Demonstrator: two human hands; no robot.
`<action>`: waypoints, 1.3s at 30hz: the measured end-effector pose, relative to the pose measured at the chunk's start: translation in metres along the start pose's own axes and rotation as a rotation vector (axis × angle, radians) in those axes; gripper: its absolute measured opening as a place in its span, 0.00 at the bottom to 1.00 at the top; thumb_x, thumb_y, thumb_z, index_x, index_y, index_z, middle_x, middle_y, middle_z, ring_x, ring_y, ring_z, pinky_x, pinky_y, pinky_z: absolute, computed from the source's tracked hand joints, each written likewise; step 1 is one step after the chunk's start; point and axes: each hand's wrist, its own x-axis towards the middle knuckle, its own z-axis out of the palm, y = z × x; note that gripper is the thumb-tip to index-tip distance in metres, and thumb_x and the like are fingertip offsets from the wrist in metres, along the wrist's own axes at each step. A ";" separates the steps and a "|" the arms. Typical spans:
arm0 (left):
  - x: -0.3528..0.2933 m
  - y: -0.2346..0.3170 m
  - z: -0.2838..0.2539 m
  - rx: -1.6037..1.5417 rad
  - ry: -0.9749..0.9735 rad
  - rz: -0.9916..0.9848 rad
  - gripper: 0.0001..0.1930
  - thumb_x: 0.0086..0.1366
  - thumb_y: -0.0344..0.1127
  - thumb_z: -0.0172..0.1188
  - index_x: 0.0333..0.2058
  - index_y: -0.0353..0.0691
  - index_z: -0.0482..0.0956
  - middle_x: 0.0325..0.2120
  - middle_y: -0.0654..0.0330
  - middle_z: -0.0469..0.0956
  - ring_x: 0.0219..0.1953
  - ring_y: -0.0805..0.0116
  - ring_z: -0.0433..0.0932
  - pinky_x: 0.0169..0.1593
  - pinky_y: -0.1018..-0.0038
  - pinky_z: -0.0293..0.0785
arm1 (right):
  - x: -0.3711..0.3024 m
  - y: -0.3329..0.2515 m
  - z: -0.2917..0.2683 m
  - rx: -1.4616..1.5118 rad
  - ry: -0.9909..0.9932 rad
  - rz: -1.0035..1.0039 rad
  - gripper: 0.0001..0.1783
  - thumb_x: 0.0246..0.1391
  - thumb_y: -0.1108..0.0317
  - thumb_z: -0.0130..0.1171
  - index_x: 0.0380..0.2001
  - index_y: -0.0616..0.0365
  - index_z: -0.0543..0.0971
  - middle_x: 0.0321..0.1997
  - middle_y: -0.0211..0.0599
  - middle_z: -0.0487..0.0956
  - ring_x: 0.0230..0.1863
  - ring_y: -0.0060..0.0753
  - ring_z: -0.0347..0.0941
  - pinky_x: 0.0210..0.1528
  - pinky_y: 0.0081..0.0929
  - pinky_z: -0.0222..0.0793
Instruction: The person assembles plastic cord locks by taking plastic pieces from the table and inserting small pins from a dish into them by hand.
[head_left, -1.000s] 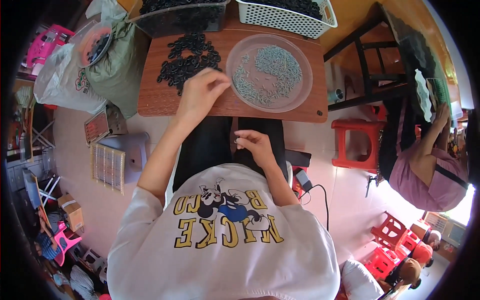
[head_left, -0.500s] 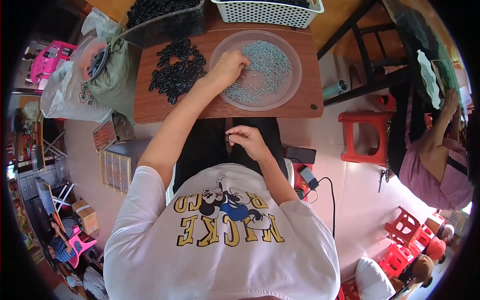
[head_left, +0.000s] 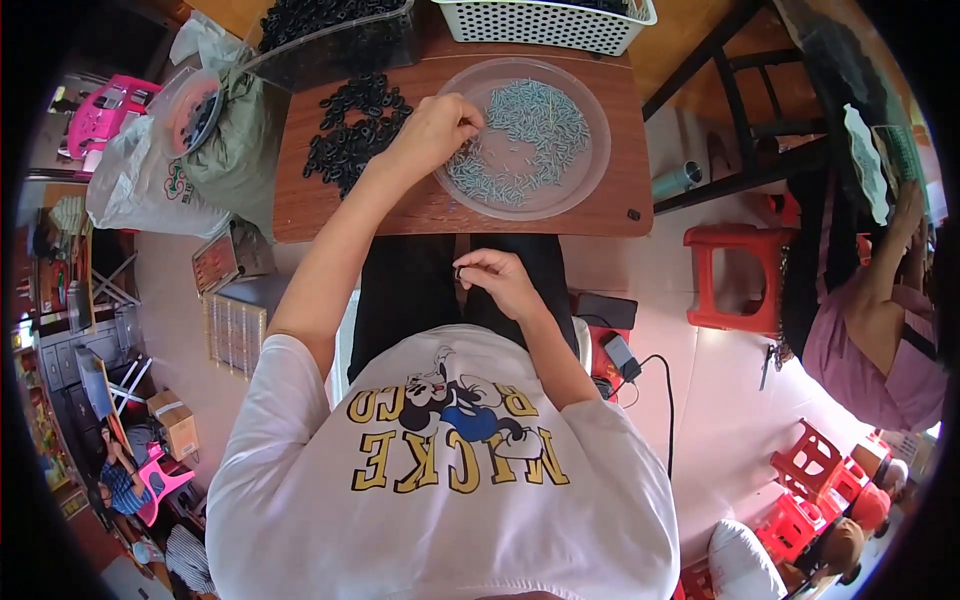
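Note:
My left hand [head_left: 438,132] is over the left rim of a round clear plastic dish [head_left: 597,150], fingertips pinched together; whatever they hold is too small to make out. Many small blue-grey screws [head_left: 545,120] lie in the dish, with a bare patch in the middle of them. Above my lap, my right hand [head_left: 500,282] pinches a small black plastic piece [head_left: 459,272] between thumb and fingers. Loose black plastic pieces [head_left: 350,140] of a flat ring-like shape are spread on the brown wooden table [head_left: 420,220], left of the dish.
Behind stand a clear bin [head_left: 350,45] and a white perforated basket [head_left: 550,28], both with black pieces. Sacks [head_left: 140,190] lean at the left. A red stool [head_left: 735,275] and a black metal frame [head_left: 745,110] are at the right, near another person [head_left: 875,330].
My left hand has drawn back left from the screws to the dish's rim. My right hand stays above my lap with the black piece.

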 end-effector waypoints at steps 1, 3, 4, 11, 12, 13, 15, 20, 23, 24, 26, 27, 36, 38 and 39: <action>0.001 -0.002 0.001 0.031 0.003 0.004 0.06 0.51 0.23 0.58 0.30 0.32 0.79 0.31 0.48 0.78 0.36 0.51 0.77 0.40 0.63 0.72 | 0.000 0.001 0.000 0.009 0.002 -0.004 0.08 0.49 0.77 0.57 0.36 0.64 0.78 0.29 0.31 0.76 0.29 0.19 0.70 0.36 0.16 0.67; 0.003 -0.005 0.003 0.062 0.007 0.007 0.05 0.51 0.24 0.59 0.30 0.32 0.80 0.31 0.48 0.78 0.36 0.51 0.77 0.40 0.63 0.72 | 0.000 0.001 0.000 0.017 0.003 -0.008 0.08 0.49 0.77 0.57 0.36 0.64 0.79 0.28 0.31 0.76 0.29 0.19 0.70 0.36 0.16 0.67; 0.004 -0.006 0.004 0.102 -0.003 -0.025 0.05 0.51 0.26 0.60 0.29 0.33 0.80 0.31 0.48 0.78 0.36 0.51 0.77 0.41 0.63 0.72 | 0.000 0.000 0.001 0.009 0.006 -0.010 0.08 0.49 0.78 0.57 0.35 0.64 0.79 0.28 0.31 0.76 0.29 0.19 0.70 0.36 0.16 0.67; 0.009 0.017 0.008 0.217 -0.063 -0.226 0.06 0.50 0.32 0.62 0.26 0.36 0.80 0.29 0.48 0.78 0.37 0.51 0.77 0.41 0.62 0.71 | -0.001 0.000 -0.001 -0.010 0.010 -0.011 0.08 0.49 0.78 0.57 0.35 0.64 0.79 0.29 0.31 0.76 0.29 0.19 0.70 0.36 0.16 0.67; 0.009 0.011 0.011 0.218 -0.061 -0.227 0.06 0.50 0.32 0.62 0.26 0.36 0.80 0.29 0.48 0.78 0.37 0.51 0.77 0.41 0.62 0.71 | -0.001 0.000 0.000 -0.010 0.009 -0.011 0.08 0.49 0.78 0.57 0.35 0.64 0.79 0.29 0.31 0.76 0.29 0.19 0.70 0.36 0.16 0.67; 0.009 0.001 0.017 0.239 -0.031 -0.183 0.06 0.50 0.32 0.62 0.26 0.36 0.80 0.29 0.48 0.78 0.37 0.50 0.77 0.41 0.61 0.71 | 0.000 0.000 0.000 -0.007 0.005 -0.008 0.08 0.49 0.78 0.57 0.35 0.64 0.79 0.29 0.31 0.76 0.29 0.19 0.70 0.36 0.16 0.67; 0.010 -0.010 0.025 0.259 -0.002 -0.137 0.06 0.50 0.32 0.62 0.25 0.37 0.80 0.30 0.48 0.78 0.38 0.50 0.77 0.41 0.61 0.71 | 0.000 0.000 0.000 -0.004 0.004 -0.006 0.08 0.49 0.78 0.57 0.35 0.64 0.79 0.29 0.31 0.76 0.29 0.19 0.70 0.36 0.16 0.67; 0.016 -0.014 0.029 0.269 -0.069 -0.091 0.05 0.51 0.31 0.60 0.26 0.36 0.80 0.31 0.46 0.77 0.39 0.50 0.76 0.42 0.60 0.71 | 0.000 0.003 -0.002 -0.005 0.013 -0.003 0.08 0.49 0.78 0.57 0.35 0.65 0.78 0.29 0.31 0.76 0.30 0.20 0.70 0.37 0.16 0.67; 0.013 -0.012 0.024 0.121 0.126 -0.058 0.05 0.52 0.28 0.59 0.26 0.31 0.79 0.27 0.46 0.78 0.37 0.51 0.77 0.42 0.64 0.71 | -0.001 0.003 -0.001 -0.011 0.013 -0.013 0.08 0.49 0.78 0.57 0.35 0.65 0.78 0.28 0.30 0.76 0.29 0.19 0.70 0.36 0.16 0.67; 0.012 -0.009 0.019 0.120 0.128 -0.057 0.05 0.52 0.28 0.59 0.26 0.31 0.79 0.27 0.46 0.78 0.37 0.51 0.77 0.42 0.64 0.71 | -0.001 0.004 -0.001 -0.014 0.012 -0.013 0.08 0.49 0.78 0.57 0.35 0.65 0.78 0.28 0.30 0.76 0.29 0.19 0.70 0.36 0.16 0.67; 0.011 -0.004 0.007 0.069 0.029 -0.094 0.05 0.52 0.26 0.59 0.28 0.31 0.79 0.28 0.46 0.78 0.36 0.52 0.78 0.41 0.65 0.72 | -0.002 0.005 -0.001 -0.027 0.017 -0.011 0.08 0.49 0.78 0.57 0.35 0.64 0.78 0.28 0.30 0.76 0.29 0.19 0.70 0.36 0.16 0.66; 0.010 -0.007 0.007 0.069 0.035 -0.096 0.05 0.52 0.26 0.59 0.28 0.31 0.79 0.28 0.46 0.78 0.36 0.52 0.78 0.41 0.65 0.72 | -0.002 0.004 0.000 -0.030 0.012 -0.010 0.08 0.49 0.78 0.57 0.35 0.64 0.78 0.28 0.30 0.76 0.29 0.19 0.70 0.36 0.16 0.66; 0.010 -0.006 0.007 0.086 -0.145 0.044 0.05 0.50 0.25 0.60 0.28 0.32 0.79 0.29 0.47 0.78 0.35 0.52 0.78 0.40 0.66 0.72 | -0.001 0.004 0.002 -0.060 0.018 -0.017 0.08 0.50 0.78 0.57 0.35 0.64 0.78 0.28 0.30 0.76 0.29 0.19 0.70 0.35 0.15 0.66; 0.008 -0.001 0.007 0.131 -0.111 -0.010 0.06 0.49 0.26 0.62 0.27 0.33 0.80 0.29 0.48 0.78 0.34 0.52 0.78 0.39 0.65 0.72 | -0.001 0.002 0.001 -0.054 0.017 -0.022 0.08 0.50 0.78 0.57 0.35 0.64 0.78 0.29 0.30 0.76 0.29 0.19 0.70 0.36 0.16 0.66; 0.008 -0.002 0.007 0.132 -0.113 -0.010 0.06 0.49 0.26 0.62 0.27 0.33 0.80 0.29 0.48 0.78 0.34 0.52 0.78 0.39 0.65 0.72 | -0.001 0.002 0.002 -0.051 0.018 -0.022 0.08 0.50 0.78 0.57 0.35 0.64 0.78 0.29 0.30 0.76 0.29 0.19 0.70 0.36 0.16 0.66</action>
